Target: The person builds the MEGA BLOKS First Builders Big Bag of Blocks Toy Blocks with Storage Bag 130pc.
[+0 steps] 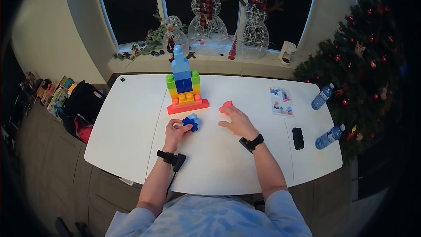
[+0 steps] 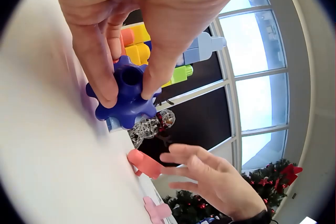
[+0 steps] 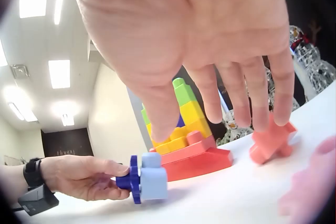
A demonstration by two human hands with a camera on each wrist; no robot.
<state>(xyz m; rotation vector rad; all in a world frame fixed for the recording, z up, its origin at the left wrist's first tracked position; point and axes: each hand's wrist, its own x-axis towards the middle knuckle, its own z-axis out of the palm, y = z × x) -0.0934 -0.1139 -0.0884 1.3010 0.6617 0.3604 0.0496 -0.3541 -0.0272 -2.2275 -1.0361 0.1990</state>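
My left hand [image 1: 174, 132] pinches a dark blue gear-shaped wheel [image 2: 126, 95] between thumb and fingers, low over the table. A light blue block [image 3: 154, 182] is joined to the wheel's far side. My right hand [image 1: 240, 124] has its fingers extended and spread, reaching toward a red block [image 1: 225, 105]; the fingertips overlap that block in the right wrist view. A pink piece [image 2: 156, 211] lies near the right hand, out of sight in the head view. Beyond the left hand, a block tower [image 1: 184, 87] stands upright on a red base, with yellow, green and blue blocks stacked above.
On the right of the white table [image 1: 127, 123] are a picture sheet [image 1: 281, 102], a dark phone-like object [image 1: 298, 138] and two water bottles [image 1: 322, 96]. Wire snowmen [image 1: 208, 13] line the windowsill. A decorated tree [image 1: 351, 57] stands beyond the right edge.
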